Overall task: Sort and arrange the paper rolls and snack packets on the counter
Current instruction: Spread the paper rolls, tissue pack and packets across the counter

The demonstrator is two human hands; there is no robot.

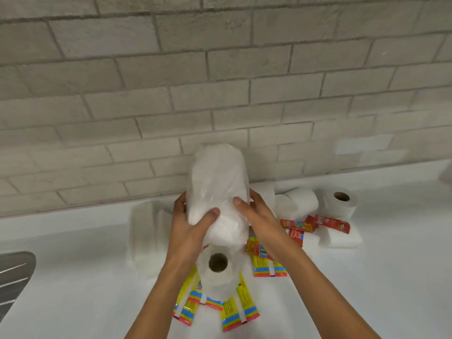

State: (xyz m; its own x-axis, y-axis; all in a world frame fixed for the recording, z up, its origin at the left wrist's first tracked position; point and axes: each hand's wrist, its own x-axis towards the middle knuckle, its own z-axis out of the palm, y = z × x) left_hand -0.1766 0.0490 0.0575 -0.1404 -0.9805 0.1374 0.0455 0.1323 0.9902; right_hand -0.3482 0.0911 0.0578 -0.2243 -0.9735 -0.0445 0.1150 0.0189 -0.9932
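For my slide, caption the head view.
Both hands lift a plastic-wrapped paper roll pack above snack packets.

The light is bright and soft all over — no dark corners. The white counter (367,277) is so bright that it almost glows, and white things on it are hard to tell from it. My arms drop only faint gray shadows. The plastic on the wrapped roll (217,189) in my hands shines a little where light hits the wrinkles. The whole picture is a bit fuzzy — the red packets (318,223) have smeared letters I can't read. The brick wall (171,81) bends and tilts near the edges, like in a round mirror. The far right corner looks blurry.
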